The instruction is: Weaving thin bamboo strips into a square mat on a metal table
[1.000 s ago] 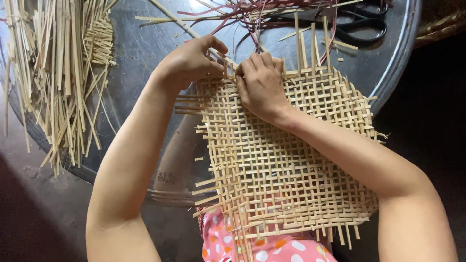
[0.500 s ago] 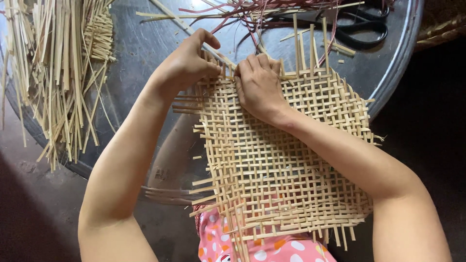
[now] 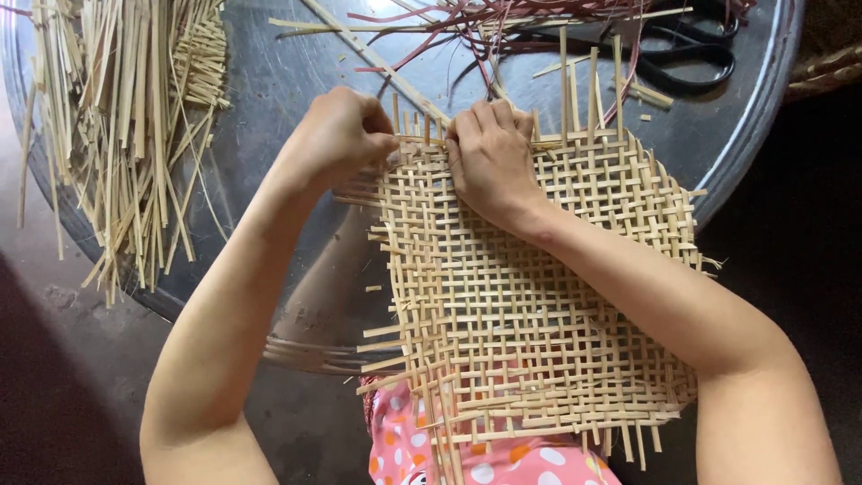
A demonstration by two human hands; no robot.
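While loose strips (image 3: 126, 135) lie heaped at the tray's (image 3: 269, 99) left edge, the left hand (image 3: 346, 135) sits curled at the mat's (image 3: 539, 305) far left corner, fingers pinched shut on a strip end there. Just to its right, the right hand (image 3: 489, 157) presses flat on the far edge of the weave, fingers bent over the upright ends; whether it grips a strip cannot be told. Most of the mat looks woven in a close grid, reaching from the tray onto the person's lap, so judging by the free ends at its borders, only the edges seem unfinished. Scissors (image 3: 691, 54) and reddish strips (image 3: 503, 18) rest at the far right edge.
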